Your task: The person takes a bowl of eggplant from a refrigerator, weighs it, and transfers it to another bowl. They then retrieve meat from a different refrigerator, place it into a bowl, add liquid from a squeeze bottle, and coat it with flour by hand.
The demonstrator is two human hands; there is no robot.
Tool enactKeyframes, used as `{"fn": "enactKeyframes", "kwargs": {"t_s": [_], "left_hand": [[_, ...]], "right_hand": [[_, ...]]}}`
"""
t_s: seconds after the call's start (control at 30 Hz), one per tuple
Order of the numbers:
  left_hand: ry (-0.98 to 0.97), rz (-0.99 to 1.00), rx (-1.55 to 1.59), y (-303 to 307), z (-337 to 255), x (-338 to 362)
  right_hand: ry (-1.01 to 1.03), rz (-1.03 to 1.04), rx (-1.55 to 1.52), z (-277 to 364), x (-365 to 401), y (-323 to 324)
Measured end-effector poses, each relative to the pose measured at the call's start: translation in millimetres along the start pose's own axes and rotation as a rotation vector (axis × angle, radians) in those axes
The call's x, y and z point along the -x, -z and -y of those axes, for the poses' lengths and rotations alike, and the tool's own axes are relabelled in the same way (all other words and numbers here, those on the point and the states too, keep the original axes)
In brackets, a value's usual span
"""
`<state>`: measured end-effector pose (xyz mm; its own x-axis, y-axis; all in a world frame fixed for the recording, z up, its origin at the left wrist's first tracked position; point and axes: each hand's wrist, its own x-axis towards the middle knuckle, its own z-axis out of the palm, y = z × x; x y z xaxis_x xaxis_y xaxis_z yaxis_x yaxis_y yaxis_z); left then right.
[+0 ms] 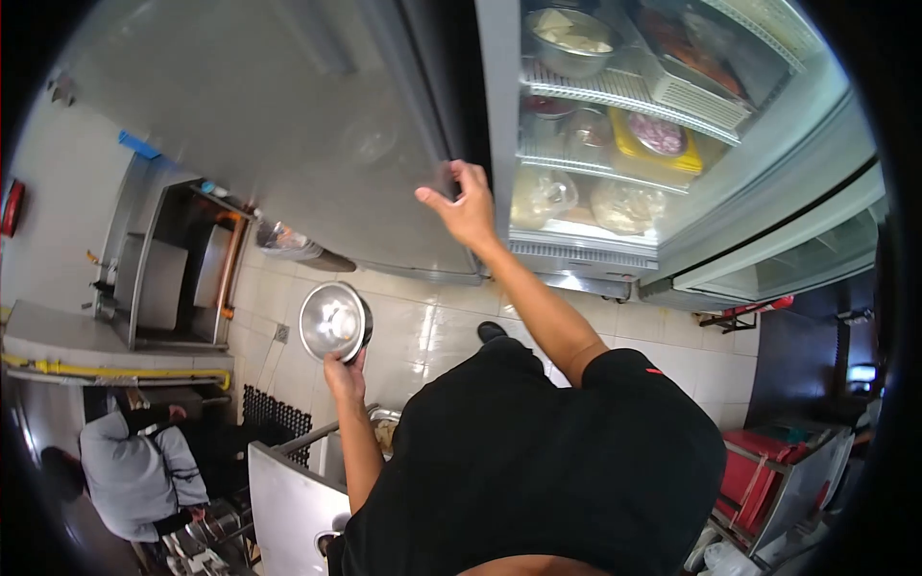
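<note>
My left hand (346,376) holds a round steel bowl (331,322) by its near rim, over the tiled floor. The bowl's shiny inside faces up and nothing can be made out in it. My right hand (468,206) is at the edge of a large grey metal door (375,144), its thumb apart from the curled fingers. Just right of that hand is a lit fridge (586,252) with wire shelves. On them are a steel bowl of pale pieces (571,43), a yellow tray (663,158) and plastic bags (624,206).
A glass door (797,211) stands at the right. A person in grey (130,466) is at the lower left, beyond a metal counter (298,509). Red containers (759,480) fill a rack at the lower right. A lined bin (288,242) stands below the grey door.
</note>
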<state>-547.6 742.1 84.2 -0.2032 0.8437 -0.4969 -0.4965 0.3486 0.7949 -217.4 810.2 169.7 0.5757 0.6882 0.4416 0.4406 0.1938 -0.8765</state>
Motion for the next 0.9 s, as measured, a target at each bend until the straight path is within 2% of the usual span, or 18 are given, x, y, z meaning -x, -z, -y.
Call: {"fn": "enactKeyframes", "kwargs": {"t_s": [0.2, 0.3, 0.4, 0.47, 0.53, 0.6, 0.63, 0.67, 0.77, 0.8, 0.9], "left_hand": [[-0.08, 0.003, 0.04, -2.8, -27.2, -9.1], [-0.112, 0.009, 0.084, -4.8, -34.3, -13.4], [-0.149, 0.002, 0.14, 0.8, -42.6, -11.7], [-0.177, -0.013, 0.225, 11.2, -47.0, -11.3], [-0.165, -0.094, 0.293, 34.1, -47.7, -19.2], [-0.275, 0.292, 0.354, 89.5, -36.1, -51.5], [-0.403, 0.155, 0.289, 72.7, -43.7, -28.3], [-0.408, 0.028, 0.295, 54.1, -55.1, -4.3], [-0.398, 0.087, 0.444, 84.7, -67.4, 3.7], [-0.394, 0.049, 0.536, 84.0, -77.9, 12.1], [-0.453, -0.012, 0.548, 118.0, -110.0, -0.1]], "right_hand": [[0.031, 0.017, -0.012, 5.6, 8.3, -1.1], [-0.062, 0.147, -0.032, 23.8, 47.9, 2.8], [0.138, 0.278, -0.2, 26.2, 98.7, 11.5], [0.143, 0.32, -0.36, 28.4, 123.9, 7.3], [0.123, 0.316, -0.362, 20.2, 134.9, -8.1], [0.091, 0.371, -0.184, 7.5, 133.8, -26.9], [0.095, 0.382, -0.138, 8.7, 131.6, -35.3], [0.1, 0.407, -0.14, 3.9, 130.3, -45.1], [0.061, 0.589, -0.008, -16.8, 128.3, -68.1], [0.065, 0.611, 0.003, -26.4, 127.2, -76.1], [0.08, 0.695, 0.076, -65.6, 117.0, -110.2]]}}
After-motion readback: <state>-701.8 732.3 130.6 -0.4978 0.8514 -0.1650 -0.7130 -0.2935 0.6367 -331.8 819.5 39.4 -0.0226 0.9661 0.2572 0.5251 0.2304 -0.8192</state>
